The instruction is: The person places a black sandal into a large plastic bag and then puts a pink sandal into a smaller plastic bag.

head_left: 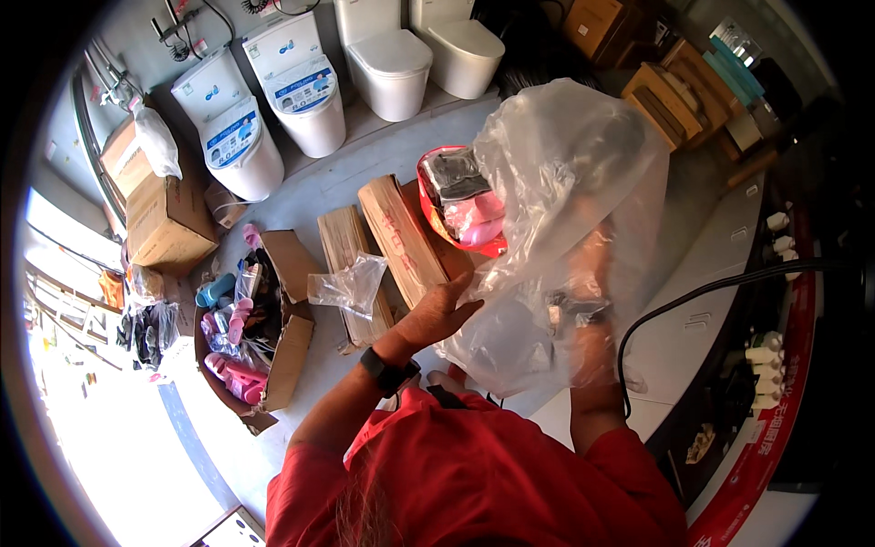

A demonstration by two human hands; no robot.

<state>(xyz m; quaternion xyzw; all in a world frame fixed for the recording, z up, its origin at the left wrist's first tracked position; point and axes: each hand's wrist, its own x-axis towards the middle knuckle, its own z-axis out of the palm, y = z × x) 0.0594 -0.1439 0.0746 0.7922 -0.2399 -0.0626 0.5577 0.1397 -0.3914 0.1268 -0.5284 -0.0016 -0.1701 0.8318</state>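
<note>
One big clear bag (565,128) before me; four toilets (390,82) beyond it, two long boxes (401,242) left of it. My left hand (439,314) at its edge, right hand (592,251) blurred through plastic; can't tell either grip.

Four white toilets (390,87) stand in a row well beyond the left hand (442,314). Left of that hand sits an open box of colourful footwear (292,360), a brown carton (164,228) farther out. A black cable (729,276) curves right of the right hand (594,251).
</note>
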